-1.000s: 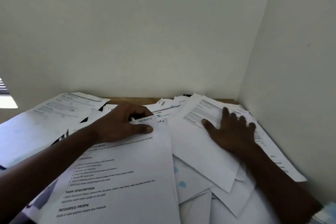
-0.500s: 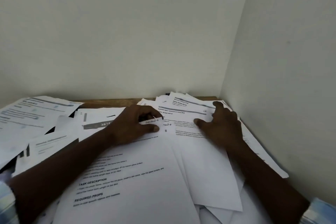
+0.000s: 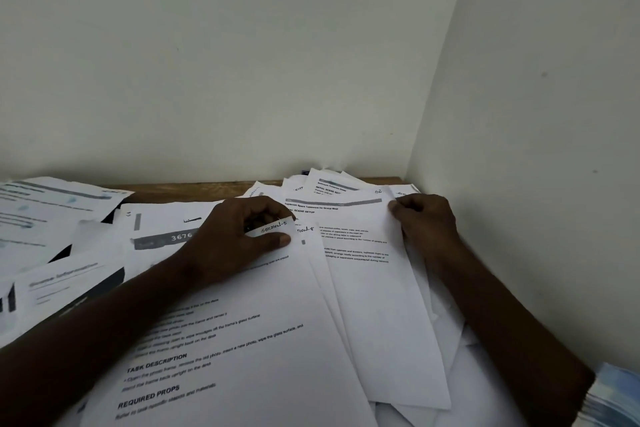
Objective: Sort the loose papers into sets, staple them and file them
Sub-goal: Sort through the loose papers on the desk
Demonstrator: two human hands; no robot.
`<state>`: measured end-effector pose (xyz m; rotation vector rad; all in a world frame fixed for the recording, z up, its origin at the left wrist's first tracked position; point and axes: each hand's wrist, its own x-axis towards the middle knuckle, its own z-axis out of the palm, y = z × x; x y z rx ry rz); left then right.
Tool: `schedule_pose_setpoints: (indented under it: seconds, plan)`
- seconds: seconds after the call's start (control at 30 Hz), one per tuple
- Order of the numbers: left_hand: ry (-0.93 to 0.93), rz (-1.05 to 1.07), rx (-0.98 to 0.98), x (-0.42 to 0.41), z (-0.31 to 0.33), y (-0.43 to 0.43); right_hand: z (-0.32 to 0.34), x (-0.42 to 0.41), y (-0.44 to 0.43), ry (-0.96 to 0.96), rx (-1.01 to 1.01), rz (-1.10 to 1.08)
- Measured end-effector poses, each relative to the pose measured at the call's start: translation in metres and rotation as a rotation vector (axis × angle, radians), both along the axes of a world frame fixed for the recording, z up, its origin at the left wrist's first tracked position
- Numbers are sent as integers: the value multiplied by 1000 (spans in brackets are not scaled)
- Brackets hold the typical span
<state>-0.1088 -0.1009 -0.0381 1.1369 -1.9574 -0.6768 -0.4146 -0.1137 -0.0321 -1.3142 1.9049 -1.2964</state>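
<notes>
Loose printed papers cover the wooden desk (image 3: 194, 188). My left hand (image 3: 239, 239) pinches the top right corner of a near sheet (image 3: 242, 340) hand-marked "Section-5", with "Task description" and "Required props" headings. Under its right edge lies another sheet (image 3: 363, 274) headed "Initial scene setup". My right hand (image 3: 424, 222) grips that sheet's top right corner between thumb and fingers. More sheets (image 3: 332, 184) fan out behind it, toward the corner of the walls. No stapler or file shows.
A white wall (image 3: 536, 149) stands close on the right and another wall behind the desk. A sheet with a dark band reading "3676" (image 3: 166, 236) lies left of my left hand. Further papers (image 3: 45, 208) spread to the far left.
My right hand slid from flat on the right sheet up to its top right corner and closed on it. My left hand stayed on the "Section-5" corner. The view shifted right.
</notes>
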Motion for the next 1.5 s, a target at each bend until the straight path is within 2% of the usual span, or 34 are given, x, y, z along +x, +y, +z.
schedule_pose_setpoints:
  seconds: [0.1,0.23,0.37,0.53,0.6,0.77,0.83,0.97,1.13,1.33,1.5]
  plan:
    - [-42,-57,7,3,6,-2,0,2,0,4,-9,45]
    - [-174,-61,-30,7,13,-6,4,14,8,52,-9,301]
    - [-262,-58,-46,8,13,-3,6,28,20,244,17,505]
    - [-397,-48,-97,7,6,2,6,29,22,530,8,367]
    - [-467,-51,-111,7,5,4,9,21,21,589,11,360]
    - [-521,-48,-138,5,5,6,21,-6,22,470,158,574]
    - [-533,-49,-145,5,5,7,21,-12,18,468,138,480]
    - [-524,-65,-123,5,3,6,4,-15,8,523,-51,158]
    - [-522,-68,-112,6,0,4,-8,-15,0,583,18,-16]
    - [-471,-81,-105,5,2,7,-7,-14,0,279,-44,-21]
    - [-309,-74,-2,7,5,4,-9,-12,-2,95,-151,-47]
